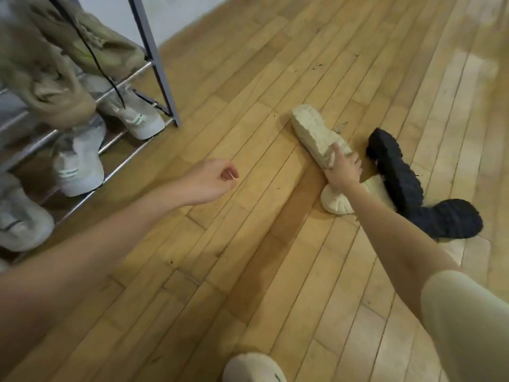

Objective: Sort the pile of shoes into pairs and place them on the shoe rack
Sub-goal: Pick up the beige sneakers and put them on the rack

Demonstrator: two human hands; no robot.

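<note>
Right hand (343, 168) grips the near end of a cream sneaker (316, 133) lying sole-up on the wood floor (248, 244). At its 5 o'clock a second cream sneaker (337, 201); at 3 o'clock two black sneakers (399, 175), soles up. Left hand (212, 179) loosely curled, empty, hovering. Shoe rack (162, 78) at 9 o'clock holds pale sneakers (80, 161)

Cream shoes (316, 133), black shoes (399, 175), pale grey sneakers (80, 161) with mint stripes, honey-yellow plank floor (248, 244), grey rack (154, 51)
</note>
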